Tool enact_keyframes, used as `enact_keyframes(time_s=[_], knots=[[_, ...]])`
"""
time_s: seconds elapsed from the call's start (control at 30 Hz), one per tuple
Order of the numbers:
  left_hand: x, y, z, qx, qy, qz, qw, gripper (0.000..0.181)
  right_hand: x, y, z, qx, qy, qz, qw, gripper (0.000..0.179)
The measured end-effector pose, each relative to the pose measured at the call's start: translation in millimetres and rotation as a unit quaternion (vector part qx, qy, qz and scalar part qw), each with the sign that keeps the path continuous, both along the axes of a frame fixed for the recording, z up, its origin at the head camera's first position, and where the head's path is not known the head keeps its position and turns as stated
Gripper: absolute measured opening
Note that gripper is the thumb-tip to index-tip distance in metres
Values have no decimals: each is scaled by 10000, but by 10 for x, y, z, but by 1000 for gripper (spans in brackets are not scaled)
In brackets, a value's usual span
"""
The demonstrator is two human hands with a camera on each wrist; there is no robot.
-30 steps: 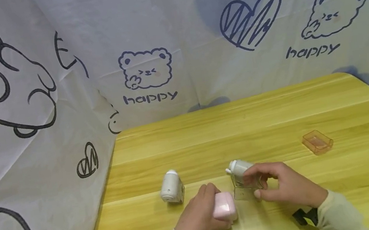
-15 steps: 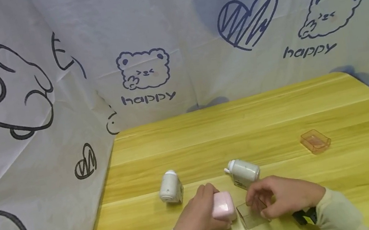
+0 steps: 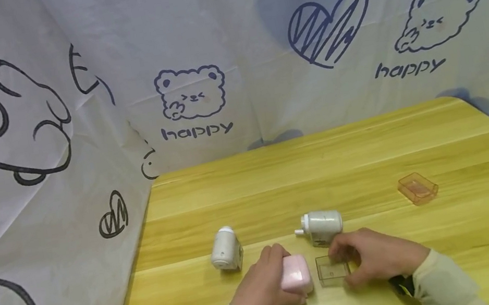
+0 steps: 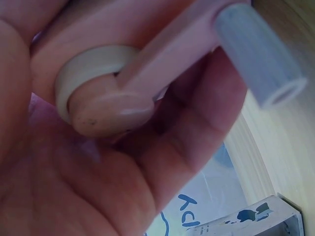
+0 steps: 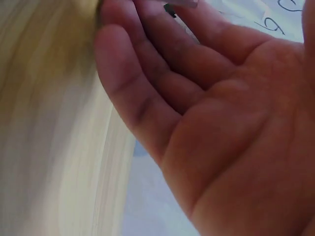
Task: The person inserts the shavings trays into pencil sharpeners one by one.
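Presently: pink crank device (image 3: pixel 297 273), gripped in curled fingers of the left hand (image 3: pixel 260 290); clear tray (image 3: pixel 330 270), pinched by thumb and fingers of the right hand (image 3: pixel 380 254); grey crank device (image 3: pixel 325 223), just beyond right fingers; grey canister (image 3: pixel 226 249), left of left fingers; orange tray (image 3: pixel 418 190), well beyond right fingers.

Hands (image 3: pixel 262 288) (image 3: pixel 380 254): two | pink crank device (image 3: pixel 297 273): one | grey-white devices (image 3: pixel 226 249) (image 3: pixel 325 224): two | smoky clear tray (image 3: pixel 331 272): one | orange clear tray (image 3: pixel 418 189): one | tabletop (image 3: pixel 346 163): one
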State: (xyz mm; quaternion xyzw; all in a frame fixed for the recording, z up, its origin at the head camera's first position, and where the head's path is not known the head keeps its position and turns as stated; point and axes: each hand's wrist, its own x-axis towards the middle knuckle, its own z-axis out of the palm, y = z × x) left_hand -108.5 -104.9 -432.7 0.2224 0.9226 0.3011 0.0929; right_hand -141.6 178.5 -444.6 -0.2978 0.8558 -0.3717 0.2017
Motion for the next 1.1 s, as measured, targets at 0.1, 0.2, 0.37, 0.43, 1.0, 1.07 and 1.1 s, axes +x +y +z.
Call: enact_keyframes(time_s=[0.1, 0.2, 0.37, 0.43, 1.0, 1.07, 1.1], knots=[[-1, 3, 3, -3, -48, 13, 10000, 68, -1, -4, 16, 109, 57, -98, 9999, 47], [-4, 2, -1, -13, -55, 6, 10000, 67, -7, -6, 16, 113, 58, -96, 9999, 49], [4, 4, -6, -27, 30, -48, 10000, 68, -12, -7, -13, -95, -28, 36, 9999, 48], [6, 1, -5, -21, 75, -57, 10000, 68, -15, -10, -23, -216, -61, 109, 9997, 48], [-51, -54, 25, 188, -284, -53, 9994, 66, -8, -91, -20, -400, -132, 27, 9991, 48], [-49, -59, 22, 173, -225, -40, 9996, 66, -7, -92, -18, -384, -112, 7, 9992, 49], [-47, -61, 24, 180, -207, -35, 9996, 66, -6, -93, -16, -381, -111, -1, 9992, 49]])
